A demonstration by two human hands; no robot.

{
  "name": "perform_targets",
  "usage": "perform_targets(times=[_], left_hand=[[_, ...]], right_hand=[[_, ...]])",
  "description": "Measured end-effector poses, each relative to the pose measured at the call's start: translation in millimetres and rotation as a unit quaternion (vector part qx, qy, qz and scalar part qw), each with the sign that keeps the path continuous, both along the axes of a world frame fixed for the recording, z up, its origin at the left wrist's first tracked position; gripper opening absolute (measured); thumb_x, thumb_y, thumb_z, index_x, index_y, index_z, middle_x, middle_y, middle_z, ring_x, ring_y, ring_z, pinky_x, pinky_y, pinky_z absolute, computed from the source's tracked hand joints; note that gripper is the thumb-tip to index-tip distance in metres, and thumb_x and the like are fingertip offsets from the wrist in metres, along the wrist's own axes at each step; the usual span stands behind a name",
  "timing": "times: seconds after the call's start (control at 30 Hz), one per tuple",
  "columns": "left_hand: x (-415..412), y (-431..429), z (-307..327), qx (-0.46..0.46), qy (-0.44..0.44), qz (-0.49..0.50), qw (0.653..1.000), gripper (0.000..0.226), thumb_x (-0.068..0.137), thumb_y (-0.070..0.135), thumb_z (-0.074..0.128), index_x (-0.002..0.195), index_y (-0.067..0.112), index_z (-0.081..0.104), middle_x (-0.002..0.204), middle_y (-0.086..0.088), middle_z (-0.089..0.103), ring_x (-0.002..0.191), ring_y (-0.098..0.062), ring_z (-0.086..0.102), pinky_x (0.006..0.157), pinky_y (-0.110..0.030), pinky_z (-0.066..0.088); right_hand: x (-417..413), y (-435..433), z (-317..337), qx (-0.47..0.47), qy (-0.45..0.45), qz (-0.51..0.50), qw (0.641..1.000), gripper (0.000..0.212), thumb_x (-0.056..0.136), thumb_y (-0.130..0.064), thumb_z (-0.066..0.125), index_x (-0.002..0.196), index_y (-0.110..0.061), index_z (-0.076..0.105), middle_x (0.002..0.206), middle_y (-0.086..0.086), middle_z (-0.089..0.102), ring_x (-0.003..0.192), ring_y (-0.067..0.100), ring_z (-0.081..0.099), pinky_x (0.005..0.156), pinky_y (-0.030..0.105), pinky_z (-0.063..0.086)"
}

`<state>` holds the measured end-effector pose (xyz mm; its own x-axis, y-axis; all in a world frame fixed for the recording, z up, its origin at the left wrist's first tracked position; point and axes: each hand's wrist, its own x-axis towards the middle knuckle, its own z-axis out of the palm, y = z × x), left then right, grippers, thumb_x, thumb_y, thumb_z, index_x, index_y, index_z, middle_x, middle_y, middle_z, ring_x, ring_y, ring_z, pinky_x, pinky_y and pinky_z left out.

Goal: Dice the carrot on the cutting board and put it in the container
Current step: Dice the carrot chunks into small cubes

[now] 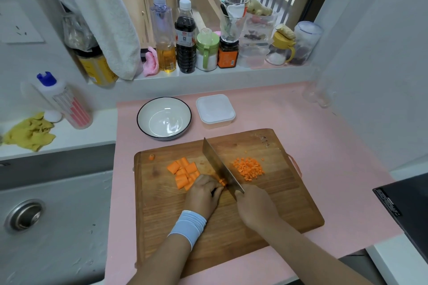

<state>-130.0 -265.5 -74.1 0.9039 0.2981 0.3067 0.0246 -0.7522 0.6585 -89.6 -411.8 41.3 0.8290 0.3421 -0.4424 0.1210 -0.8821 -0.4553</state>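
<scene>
A wooden cutting board lies on the pink counter. My left hand presses down on a small carrot piece, fingers curled beside the blade. My right hand grips the handle of a cleaver, whose blade runs diagonally across the board against that piece. A heap of larger carrot chunks lies left of the blade. A pile of small diced carrot lies to its right. A square plastic container with its lid on stands behind the board.
An empty white bowl with a dark rim sits left of the container. Bottles and jars line the windowsill. A grey sink lies to the left. A black appliance stands at the right edge.
</scene>
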Motion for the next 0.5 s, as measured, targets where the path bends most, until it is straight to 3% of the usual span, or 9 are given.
perform_targets(times=[0.13, 0.3, 0.5], left_hand=[[0, 0, 1, 0.000, 0.004, 0.007, 1.000, 0.010, 0.074, 0.010, 0.083, 0.075, 0.015, 0.073, 0.077, 0.005, 0.064, 0.082, -0.008, 0.054, 0.075, -0.012, 0.043], [0, 0, 2, -0.006, 0.002, 0.007, 1.000, 0.011, 0.073, 0.008, 0.083, 0.074, 0.015, 0.074, 0.076, 0.004, 0.063, 0.081, -0.009, 0.054, 0.075, -0.014, 0.043], [0, 1, 0, -0.001, 0.003, 0.005, 1.000, 0.012, 0.073, 0.008, 0.083, 0.074, 0.015, 0.073, 0.075, 0.003, 0.062, 0.082, -0.008, 0.051, 0.076, -0.012, 0.040]], right_hand=[[-10, -6, 5, 0.003, -0.034, 0.013, 0.999, 0.025, 0.105, -0.032, 0.040, 0.089, -0.031, 0.060, 0.084, -0.009, 0.063, 0.081, 0.011, 0.062, 0.075, 0.032, 0.053], [-21, -13, 6, -0.019, -0.043, 0.021, 0.999, 0.025, 0.104, -0.035, 0.041, 0.100, -0.027, 0.064, 0.091, -0.007, 0.066, 0.089, 0.015, 0.065, 0.083, 0.038, 0.055], [-24, -14, 5, -0.025, -0.053, 0.020, 0.998, 0.024, 0.104, -0.035, 0.041, 0.101, -0.028, 0.063, 0.093, -0.007, 0.067, 0.090, 0.015, 0.064, 0.081, 0.036, 0.054]])
